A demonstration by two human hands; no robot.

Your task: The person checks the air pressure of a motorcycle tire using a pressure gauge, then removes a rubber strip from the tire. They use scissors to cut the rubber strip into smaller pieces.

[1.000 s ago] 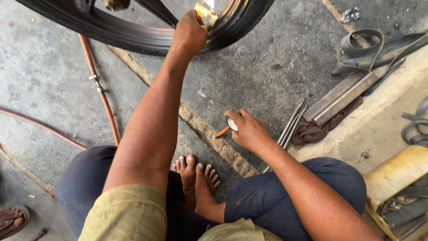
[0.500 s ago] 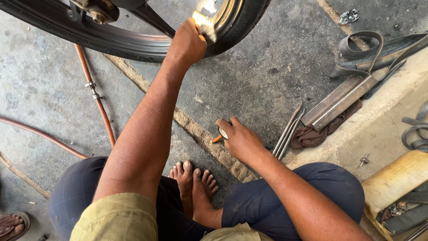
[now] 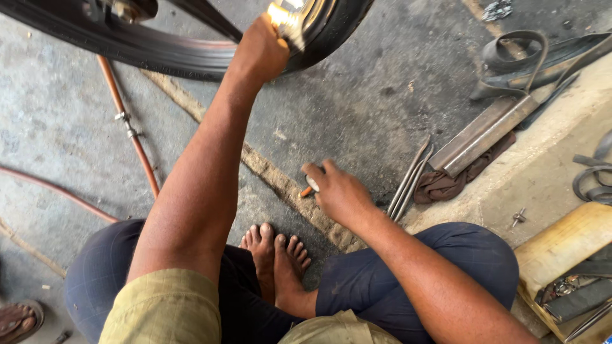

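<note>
while gripped, small tool under right hand

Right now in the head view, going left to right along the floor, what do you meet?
Orange hose → left hand on the wheel rim → right hand holding a small orange-tipped tool → metal tyre levers → dark rag → yellow container.

A single head-worn camera looks steeply down from close above at the seated person's lap, arms and concrete floor.

Metal rods lie right of right hand.
</note>
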